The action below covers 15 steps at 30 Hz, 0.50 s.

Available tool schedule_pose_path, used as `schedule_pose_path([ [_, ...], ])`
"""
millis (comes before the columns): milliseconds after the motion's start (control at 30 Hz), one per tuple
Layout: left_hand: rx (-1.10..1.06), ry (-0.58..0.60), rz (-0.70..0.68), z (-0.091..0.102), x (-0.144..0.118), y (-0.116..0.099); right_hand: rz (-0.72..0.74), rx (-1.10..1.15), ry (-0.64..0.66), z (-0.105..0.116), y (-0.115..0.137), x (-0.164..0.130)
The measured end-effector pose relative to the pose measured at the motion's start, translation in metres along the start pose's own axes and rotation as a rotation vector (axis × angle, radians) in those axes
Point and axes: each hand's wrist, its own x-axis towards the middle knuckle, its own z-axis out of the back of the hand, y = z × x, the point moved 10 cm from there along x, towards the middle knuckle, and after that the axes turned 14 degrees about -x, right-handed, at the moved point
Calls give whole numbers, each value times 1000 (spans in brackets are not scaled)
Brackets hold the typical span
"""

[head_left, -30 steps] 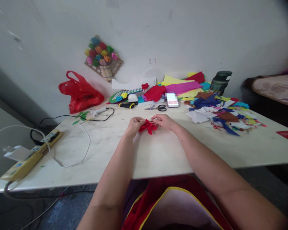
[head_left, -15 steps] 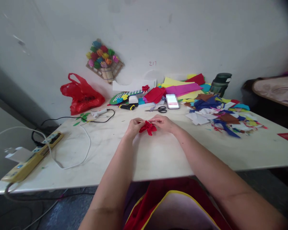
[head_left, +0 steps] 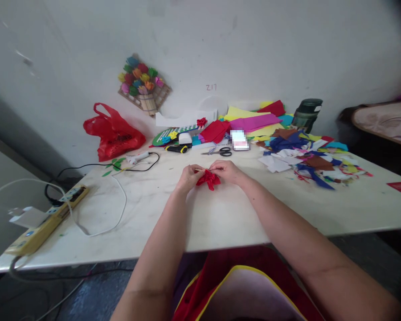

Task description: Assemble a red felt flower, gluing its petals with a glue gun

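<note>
The red paper flower [head_left: 208, 179] was kept pinched between the left hand [head_left: 188, 176] and right hand [head_left: 227, 170] above the table [head_left: 220, 214] middle, barely shifted from a second before, so shaping seemed unfinished.

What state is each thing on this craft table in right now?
Red paper flower: crumpled, pinched between both hands.
Left hand: closed on the flower.
Right hand: closed on the flower.
Scissors: lying flat, blades shut.
Red plastic bag: slumped against the wall.
Paper scraps: scattered loose.
Power strip: one plug in it.
Dark flask: upright, lid on.
</note>
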Motion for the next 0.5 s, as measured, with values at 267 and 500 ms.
schedule_pose_path([
  [267,-59,-24,33,0,-2,1,55,-76,-77,6,13,1],
  [500,-61,-14,47,2,-4,2,62,-139,-54,0,16,0],
])
